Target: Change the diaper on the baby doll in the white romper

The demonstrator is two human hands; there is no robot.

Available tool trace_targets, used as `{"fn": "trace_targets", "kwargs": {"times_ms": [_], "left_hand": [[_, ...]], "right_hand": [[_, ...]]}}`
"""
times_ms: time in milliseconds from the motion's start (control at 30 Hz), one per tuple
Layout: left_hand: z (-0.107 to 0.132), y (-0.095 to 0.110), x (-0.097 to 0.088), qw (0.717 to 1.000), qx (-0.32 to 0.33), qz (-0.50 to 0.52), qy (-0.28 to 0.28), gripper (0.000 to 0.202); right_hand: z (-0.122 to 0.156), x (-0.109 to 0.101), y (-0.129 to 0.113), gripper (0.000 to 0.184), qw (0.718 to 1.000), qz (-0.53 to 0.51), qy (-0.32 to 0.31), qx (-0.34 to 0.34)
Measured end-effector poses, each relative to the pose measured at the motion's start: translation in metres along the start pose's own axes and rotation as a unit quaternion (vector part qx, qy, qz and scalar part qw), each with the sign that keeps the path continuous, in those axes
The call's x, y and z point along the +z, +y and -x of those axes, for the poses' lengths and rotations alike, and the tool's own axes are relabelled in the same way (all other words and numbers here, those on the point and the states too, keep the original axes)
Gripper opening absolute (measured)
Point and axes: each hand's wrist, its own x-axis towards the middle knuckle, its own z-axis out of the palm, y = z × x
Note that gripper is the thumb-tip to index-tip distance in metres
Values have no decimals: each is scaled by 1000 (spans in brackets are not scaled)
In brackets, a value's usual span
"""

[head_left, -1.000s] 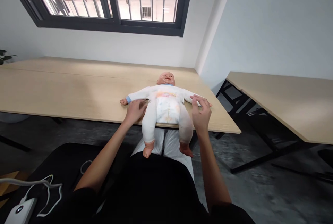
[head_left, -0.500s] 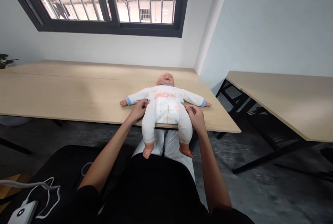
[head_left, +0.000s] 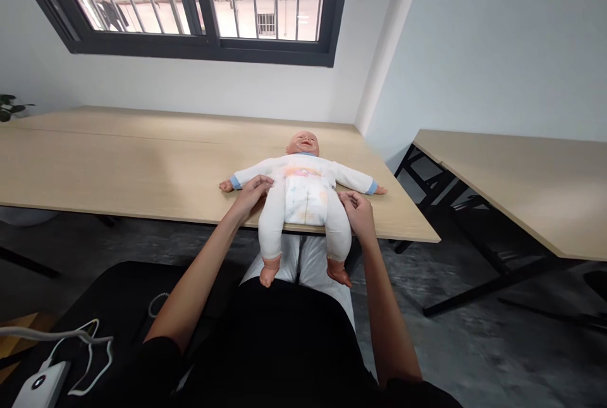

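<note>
Room with pale walls; a dark-framed window (head_left: pixel 202 9) is set above a wooden surface (head_left: pixel 142 161), and a barred view is shown through it. A doll (head_left: pixel 303 166) is laid face up on the surface, near its right end. Head is pointed toward the window wall, arms are spread wide, lower legs are hung over the near edge. A white top with blue collar and cuffs is worn by the doll, plus a printed diaper (head_left: pixel 307 204) fitted around the hips, with a yellow line seen down its front. Left hand (head_left: pixel 252 195) is placed at the diaper's side by one hip, fingers bent; whether anything is gripped cannot be told. Right hand (head_left: pixel 358 209) is set at the opposite hip, thumb and fingertips brought together; whether an edge is pinched cannot be told. A second table (head_left: pixel 531 183) is placed off to the right, separated by a gap. A black chair (head_left: pixel 118 294) is seen lower left, where a white device (head_left: pixel 40 389) is joined to a cable. Part of a plant (head_left: pixel 10 107) is caught at far left.
</note>
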Motion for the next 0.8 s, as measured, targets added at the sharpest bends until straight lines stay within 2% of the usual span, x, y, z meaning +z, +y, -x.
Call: {"fn": "trace_targets", "kwargs": {"times_ms": [133,233,467,567,667,800], "left_hand": [[-8,1,1,997,-16,70,39,14],[-14,-1,4,990,-34,114,69,21],[-17,-14,10,986,7,90,137,39],[-15,-17,5,987,41,42,148,34],[-12,-18,-2,980,103,-62,157,24],[-6,-15,-14,964,130,-209,101,11]], "right_hand": [[2,0,-3,42,1000,12,3,-5],[2,-1,-4,41,1000,12,3,-8],[2,-1,0,41,998,55,19,-7],[1,-2,2,42,995,94,30,-9],[1,-2,2,41,991,126,43,-9],[2,-5,3,40,985,160,62,-13]]}}
